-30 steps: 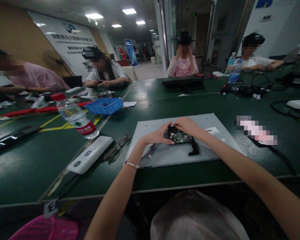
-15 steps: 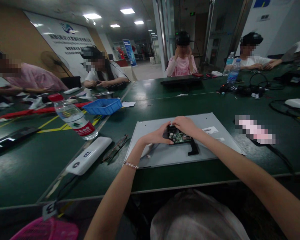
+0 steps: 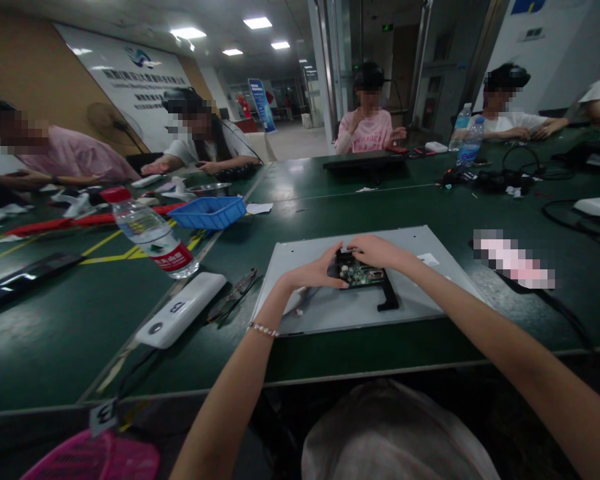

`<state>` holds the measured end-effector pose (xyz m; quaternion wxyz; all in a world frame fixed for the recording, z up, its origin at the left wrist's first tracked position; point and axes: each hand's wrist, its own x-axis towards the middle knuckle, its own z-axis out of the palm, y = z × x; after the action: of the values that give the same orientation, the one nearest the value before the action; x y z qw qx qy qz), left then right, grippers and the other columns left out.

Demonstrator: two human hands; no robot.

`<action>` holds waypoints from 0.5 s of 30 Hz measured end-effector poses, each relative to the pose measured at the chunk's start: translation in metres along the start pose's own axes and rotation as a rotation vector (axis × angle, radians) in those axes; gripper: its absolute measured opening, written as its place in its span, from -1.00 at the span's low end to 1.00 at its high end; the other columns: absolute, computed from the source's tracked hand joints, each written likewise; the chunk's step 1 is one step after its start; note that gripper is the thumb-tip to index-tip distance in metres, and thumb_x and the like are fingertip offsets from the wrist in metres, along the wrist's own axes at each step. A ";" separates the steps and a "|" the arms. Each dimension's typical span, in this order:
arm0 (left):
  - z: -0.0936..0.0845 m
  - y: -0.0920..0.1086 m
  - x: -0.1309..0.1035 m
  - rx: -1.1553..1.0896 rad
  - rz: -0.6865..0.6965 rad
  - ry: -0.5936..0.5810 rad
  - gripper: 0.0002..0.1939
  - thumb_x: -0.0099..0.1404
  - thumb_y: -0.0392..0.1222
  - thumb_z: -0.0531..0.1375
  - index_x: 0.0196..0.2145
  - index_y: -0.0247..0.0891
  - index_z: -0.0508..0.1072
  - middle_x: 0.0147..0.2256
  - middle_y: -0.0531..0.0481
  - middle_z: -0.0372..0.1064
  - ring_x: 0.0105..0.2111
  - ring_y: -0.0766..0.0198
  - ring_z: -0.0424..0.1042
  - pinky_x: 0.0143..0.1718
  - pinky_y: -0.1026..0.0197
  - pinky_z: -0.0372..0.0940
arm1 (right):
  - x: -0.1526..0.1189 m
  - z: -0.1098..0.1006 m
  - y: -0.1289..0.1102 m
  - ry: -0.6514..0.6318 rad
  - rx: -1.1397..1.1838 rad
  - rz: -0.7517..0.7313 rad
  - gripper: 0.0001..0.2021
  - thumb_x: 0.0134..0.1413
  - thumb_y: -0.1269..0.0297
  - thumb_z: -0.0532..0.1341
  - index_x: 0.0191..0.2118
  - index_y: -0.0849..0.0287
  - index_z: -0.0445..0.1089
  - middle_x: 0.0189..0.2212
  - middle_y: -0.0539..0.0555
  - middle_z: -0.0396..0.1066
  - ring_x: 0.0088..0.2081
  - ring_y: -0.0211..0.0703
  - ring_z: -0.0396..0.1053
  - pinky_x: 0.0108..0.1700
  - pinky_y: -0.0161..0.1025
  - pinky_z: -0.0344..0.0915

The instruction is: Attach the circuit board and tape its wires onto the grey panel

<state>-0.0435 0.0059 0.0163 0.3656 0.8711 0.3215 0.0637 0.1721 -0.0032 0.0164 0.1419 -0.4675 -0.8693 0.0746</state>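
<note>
while stretched out over the green table (image 3: 305,360) with both arms, has left hand (image 3: 317,272) around the left end of a green circuit board (image 3: 363,275), with thumb at the near edge and fingers at the far edge, set apart from each other across the board. cannot tell whether gripping firmly or only touching. has right hand (image 3: 377,252) bent over the board's far side, with fingers curled close together near the left fingertips; cannot tell about any pinching beneath them. has the board lying near the middle of a flat grey metal panel (image 3: 330,313), with a black bracket (image 3: 390,298) jutting from the near right side.

wears a beaded bracelet (image 3: 264,329) on left wrist. to the left of the panel, has eyeglasses (image 3: 233,297) just beside, then a white power bank (image 3: 183,310), and behind that a red-capped water bottle (image 3: 153,233) near a blue plastic tray (image 3: 210,212). to the right, has a phone (image 3: 513,260) with pixelated pink surface. sees, across the table, a co-worker (image 3: 367,130) in pink behind a flat black panel (image 3: 370,162).
</note>
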 end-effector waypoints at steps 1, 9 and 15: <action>0.000 0.000 0.000 0.003 0.012 -0.002 0.17 0.03 0.15 0.29 0.32 -0.23 -0.38 0.33 -0.20 -0.46 0.30 -0.05 -0.28 0.28 -0.06 -0.23 | -0.001 -0.004 0.000 0.005 0.006 0.001 -0.73 0.13 0.42 0.07 -0.11 0.23 0.46 -0.10 0.20 0.45 -0.07 -0.04 0.36 -0.05 -0.24 0.21; 0.000 0.016 0.000 0.161 0.098 0.067 0.13 0.06 0.20 0.26 0.32 -0.23 -0.35 0.34 -0.14 -0.50 0.31 -0.01 -0.40 0.30 -0.01 -0.31 | -0.047 -0.046 0.034 -0.061 0.009 0.116 -0.73 0.14 0.30 0.10 -0.14 0.22 0.50 -0.08 0.18 0.45 -0.04 0.04 0.36 0.02 -0.12 0.20; 0.005 0.024 0.003 0.282 0.124 0.116 -0.11 0.23 0.19 0.10 0.31 -0.24 -0.22 0.33 -0.15 -0.40 0.32 0.09 -0.37 0.29 0.01 -0.30 | -0.096 -0.041 0.083 -0.045 0.151 0.314 -0.73 0.08 0.21 0.15 -0.17 0.16 0.52 -0.11 0.14 0.47 -0.07 0.01 0.39 0.00 -0.10 0.26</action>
<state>-0.0277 -0.0079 0.0287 0.2160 0.9269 0.2933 0.0908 0.3010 -0.0372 0.0167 0.1438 -0.5839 -0.7805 0.1710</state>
